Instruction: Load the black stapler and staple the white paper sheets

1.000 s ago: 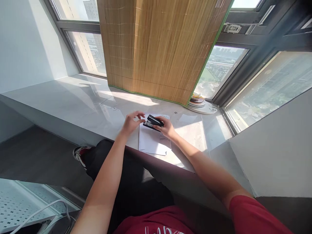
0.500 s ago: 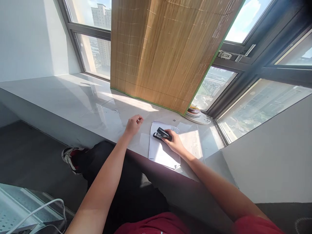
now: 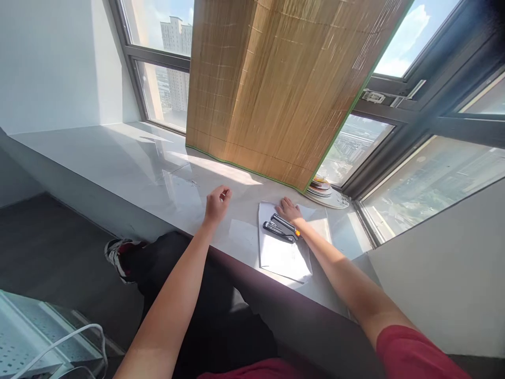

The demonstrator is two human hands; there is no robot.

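A black stapler (image 3: 279, 228) with an orange part at one end lies on white paper sheets (image 3: 282, 258), nobody gripping it. My right hand (image 3: 290, 211) is just beyond the stapler, palm down over the far edge of the paper with fingers stretched out; what is beneath them is hidden. To the left, my left hand (image 3: 218, 204) hovers over the ledge with its fingers curled together in a pinch. Anything between those fingertips is too small to make out.
The pale window ledge (image 3: 130, 158) runs along the windows. A bamboo blind (image 3: 268, 95) hangs down to its surface. Stacked round plates or discs (image 3: 321, 189) stand in the back right corner. Small bits (image 3: 194, 183) lie on the ledge left of my hands.
My right hand has let go of the stapler and moved to the far edge of the paper. The stapler stays on the sheets. My left hand remains pinched; the view has shifted slightly.
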